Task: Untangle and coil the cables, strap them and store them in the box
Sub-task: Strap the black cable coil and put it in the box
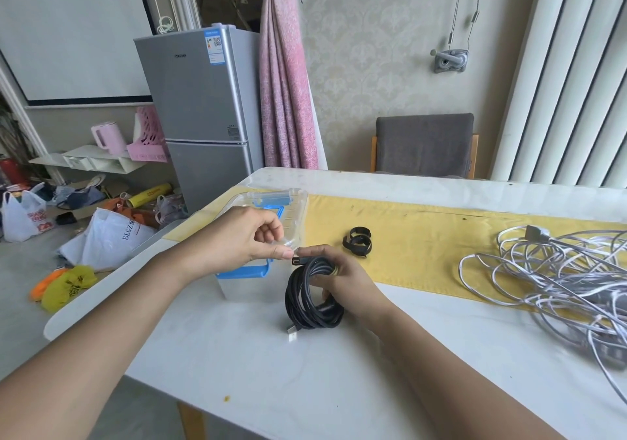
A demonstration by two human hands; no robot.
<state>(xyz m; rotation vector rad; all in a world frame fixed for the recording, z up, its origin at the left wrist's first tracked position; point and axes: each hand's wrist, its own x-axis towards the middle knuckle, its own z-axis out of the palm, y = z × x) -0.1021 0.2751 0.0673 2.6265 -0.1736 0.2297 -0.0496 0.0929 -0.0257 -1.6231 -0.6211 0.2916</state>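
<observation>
Your right hand (342,280) grips the black cable coil (305,304) upright just right of the box (251,283), your left hand (244,239) pinches its loose plug on top, and the straps (358,246) lie beyond the coil, nearer your right hand.

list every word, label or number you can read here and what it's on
"BLGZ" on the larger white bag; the characters after it are unclear.
Blue label on the fridge: too small to read.
Brand badge on the fridge door: too small to read.
Red print on the smaller white bag: blurred.
Black print on the yellow bag: unreadable.
</observation>
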